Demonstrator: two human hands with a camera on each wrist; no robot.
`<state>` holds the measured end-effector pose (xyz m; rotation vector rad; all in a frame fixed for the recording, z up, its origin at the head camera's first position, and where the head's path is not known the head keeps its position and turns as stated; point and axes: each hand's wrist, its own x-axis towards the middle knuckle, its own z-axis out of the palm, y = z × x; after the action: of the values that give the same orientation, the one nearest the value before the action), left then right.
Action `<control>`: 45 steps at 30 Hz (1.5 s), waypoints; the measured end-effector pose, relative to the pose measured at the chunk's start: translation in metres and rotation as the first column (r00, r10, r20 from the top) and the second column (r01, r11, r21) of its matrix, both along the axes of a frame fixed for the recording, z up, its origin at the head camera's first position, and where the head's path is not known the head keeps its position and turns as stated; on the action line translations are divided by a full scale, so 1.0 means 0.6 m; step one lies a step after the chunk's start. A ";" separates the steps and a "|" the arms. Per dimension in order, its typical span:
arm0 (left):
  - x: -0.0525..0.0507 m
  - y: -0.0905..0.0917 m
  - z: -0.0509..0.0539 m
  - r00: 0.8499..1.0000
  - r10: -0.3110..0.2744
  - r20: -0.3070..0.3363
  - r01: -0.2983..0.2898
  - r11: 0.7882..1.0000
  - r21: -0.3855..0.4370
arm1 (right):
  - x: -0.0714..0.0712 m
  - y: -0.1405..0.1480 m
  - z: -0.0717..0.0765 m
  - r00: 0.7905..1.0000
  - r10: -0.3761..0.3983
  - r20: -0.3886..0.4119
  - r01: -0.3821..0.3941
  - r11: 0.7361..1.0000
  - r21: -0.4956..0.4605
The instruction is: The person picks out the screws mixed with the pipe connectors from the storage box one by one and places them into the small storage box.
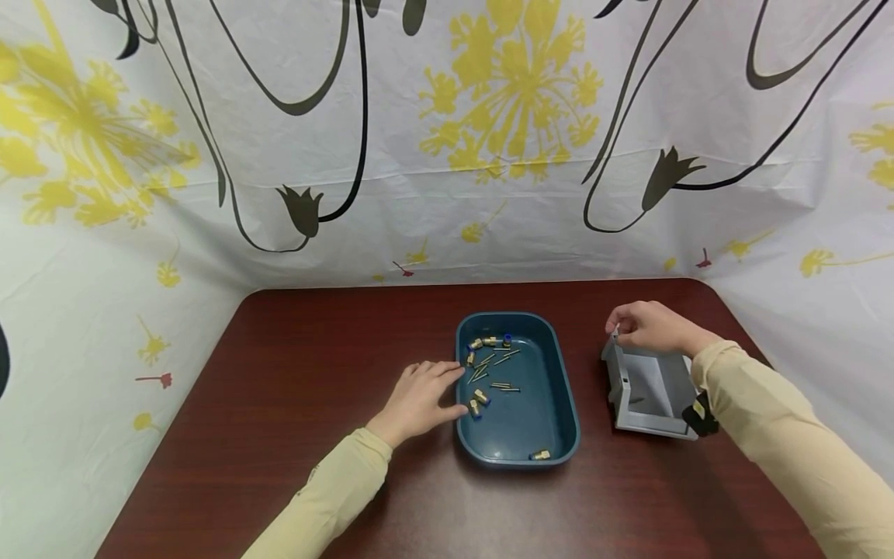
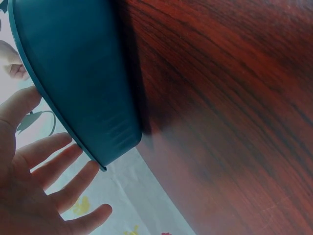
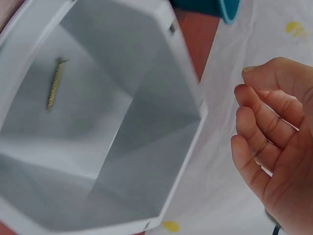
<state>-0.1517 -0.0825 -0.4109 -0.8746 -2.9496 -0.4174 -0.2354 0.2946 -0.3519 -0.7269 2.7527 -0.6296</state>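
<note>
My left hand (image 1: 421, 400) rests at the left rim of a blue tray (image 1: 536, 423), fingers spread and touching its edge. In the left wrist view the fingertips lie along the tray's outer rim. Thin brass-coloured screws (image 1: 482, 371) and several brass fittings with blue ends (image 1: 476, 408) lie in the tray. My right hand (image 1: 653, 326) hangs over the far left corner of a grey bin (image 1: 653, 425), its fingers loosely curled. The right wrist view shows nothing held between thumb and fingers. One threaded screw (image 3: 55, 84) lies inside the bin.
Both containers stand on a dark red-brown wooden table (image 1: 335, 349). A white cloth with yellow flowers (image 1: 517, 85) hangs behind the table. A black strap piece (image 1: 701, 417) sits at the right wrist, beside the bin's near right corner.
</note>
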 end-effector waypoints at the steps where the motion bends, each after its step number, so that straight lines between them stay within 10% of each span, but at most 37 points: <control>1: 0.000 0.000 0.000 1.000 0.000 -0.001 0.000 1.000 0.001 | -0.001 -0.006 0.001 1.000 0.007 -0.002 -0.007 1.000 -0.001; 19: -0.002 -0.001 -0.002 1.000 -0.008 0.002 0.007 1.000 0.011 | -0.014 -0.134 0.011 0.986 0.164 -0.029 -0.166 0.985 -0.057; 45: -0.002 -0.002 -0.002 1.000 -0.007 0.000 0.007 1.000 -0.015 | -0.017 -0.283 -0.051 0.947 0.262 0.186 -0.261 0.965 -0.031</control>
<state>-0.1527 -0.0837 -0.4120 -0.8860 -2.9543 -0.3961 -0.2459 0.1250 -0.3826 -0.9602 2.4280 -0.6138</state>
